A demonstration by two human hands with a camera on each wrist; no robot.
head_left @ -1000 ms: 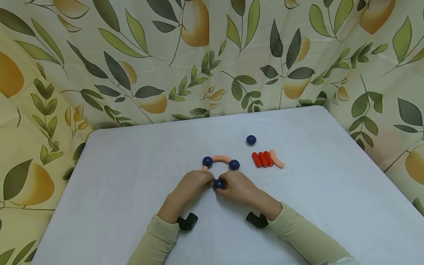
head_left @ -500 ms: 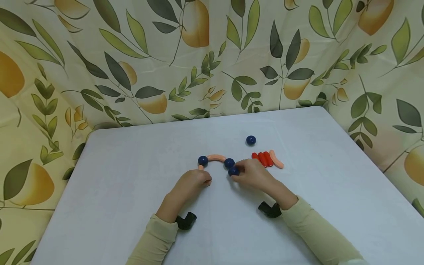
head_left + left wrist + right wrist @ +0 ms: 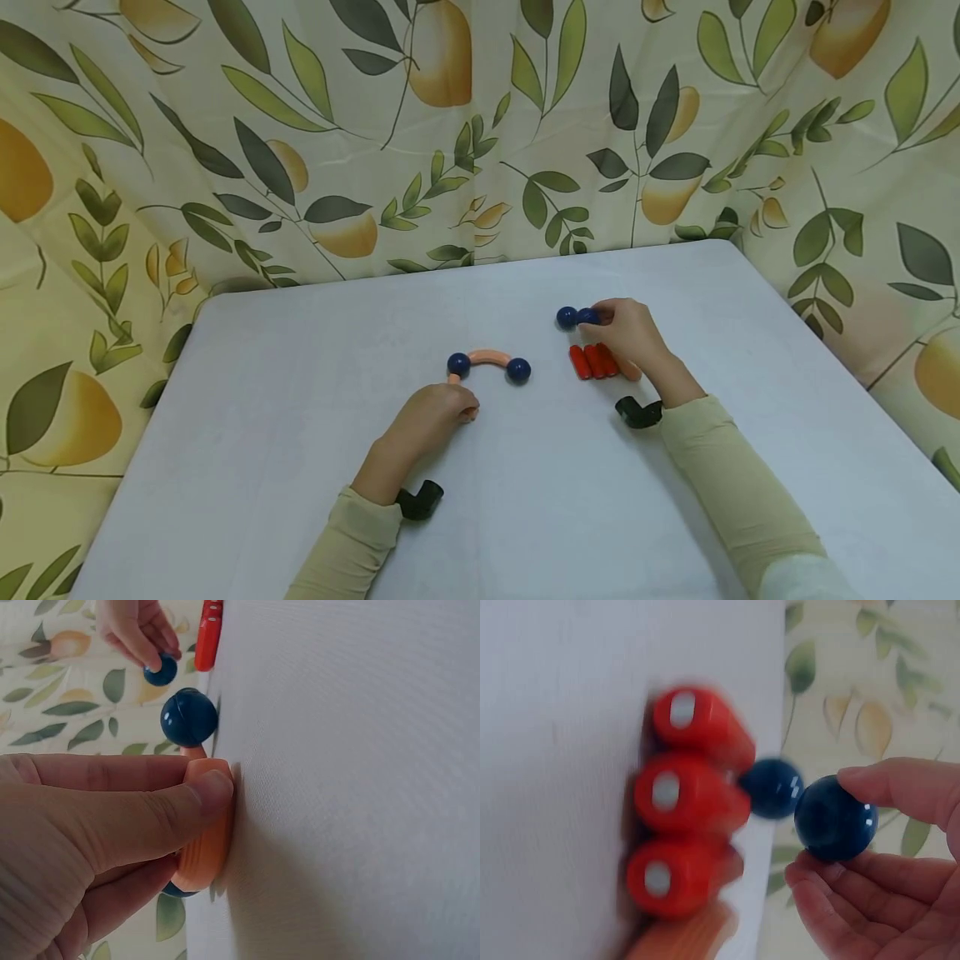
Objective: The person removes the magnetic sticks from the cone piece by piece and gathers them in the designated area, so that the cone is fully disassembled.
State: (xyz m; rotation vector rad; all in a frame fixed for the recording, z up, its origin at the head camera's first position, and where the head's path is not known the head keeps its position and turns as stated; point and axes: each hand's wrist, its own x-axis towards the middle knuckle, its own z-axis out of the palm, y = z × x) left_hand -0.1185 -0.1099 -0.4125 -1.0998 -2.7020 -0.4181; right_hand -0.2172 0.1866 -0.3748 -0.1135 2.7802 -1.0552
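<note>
Left hand (image 3: 427,417): its grip pinches one peach curved rod (image 3: 204,851) between thumb and fingers, low over the worktop (image 3: 300,358); whether rod and worktop touch cannot be told.
Right hand (image 3: 630,329): its grip pinches one blue ball (image 3: 835,817), thumb on one side and fingers on the other, just behind the red rods.
Blue balls, four in all: the pinched one; a loose ball (image 3: 567,317) just to its left, contact between the two uncertain; a left ring ball (image 3: 459,364); a right ring ball (image 3: 518,370).
Peach curved rods, three in all: the pinched one, its far end meeting the left ring ball; an arched rod (image 3: 490,357) bridging the two ring balls; a spare rod (image 3: 630,371) at the right end of the red row, partly covered by the right hand.
Red rods (image 3: 591,362), three: lying side by side on the worktop, right of the ring balls and well apart from them; silvery ends face the right wrist view, where they blur.
Wrist cameras (image 3: 420,500), two: black, one at each wrist.
Sleeves (image 3: 738,483), two: pale yellow-green.
Worktop cover, one: white, smooth.
Backdrop (image 3: 450,167): cream fabric printed with leaves and orange fruit, behind the worktop.
</note>
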